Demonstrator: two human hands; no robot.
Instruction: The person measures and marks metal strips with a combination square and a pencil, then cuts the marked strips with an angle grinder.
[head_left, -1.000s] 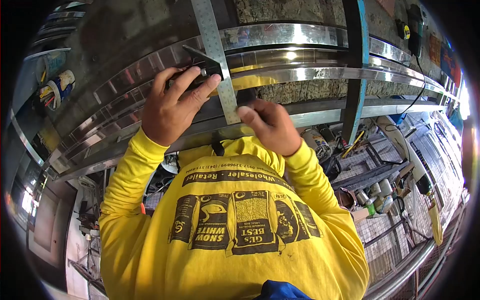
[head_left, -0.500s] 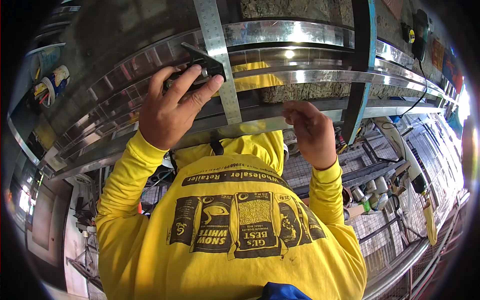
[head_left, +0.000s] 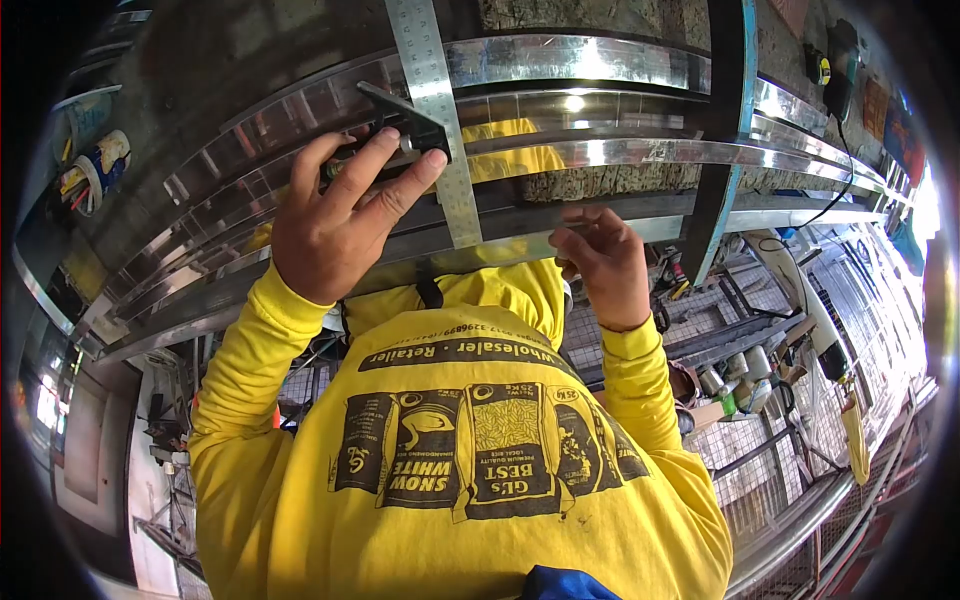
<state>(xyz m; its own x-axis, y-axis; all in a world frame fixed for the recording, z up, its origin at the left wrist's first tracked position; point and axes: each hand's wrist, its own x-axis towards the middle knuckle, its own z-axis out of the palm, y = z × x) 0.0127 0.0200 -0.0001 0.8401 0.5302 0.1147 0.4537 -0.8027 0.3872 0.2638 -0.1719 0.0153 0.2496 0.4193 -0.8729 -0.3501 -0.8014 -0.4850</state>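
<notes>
And here's the left hand (head_left: 325, 240), palm down, fingers spread over the black head (head_left: 428, 132) of a combination square — thumb and fingertips holding it against the blade. That steel blade (head_left: 432, 85) runs across the long shiny metal bars (head_left: 620, 152), its near end reaching the edge closest to the yellow shirt (head_left: 400, 450).

Over to the right hand (head_left: 615, 275): just beside the blade's near end, apart from it, fingers loosely curled, the gap between them narrow. Whether something small is pinched in there, I cannot tell.

So how do things stand? The square is in place across the bars, head and blade together, one hand on it. No marked line can be made out along the blade, and no cut shows beside it — anything finer is too small to read from here.

Further right, a dark bar with a blue edge (head_left: 724, 60) crosses the shiny ones, and a tape measure (head_left: 823, 70) lies beyond it.
</notes>
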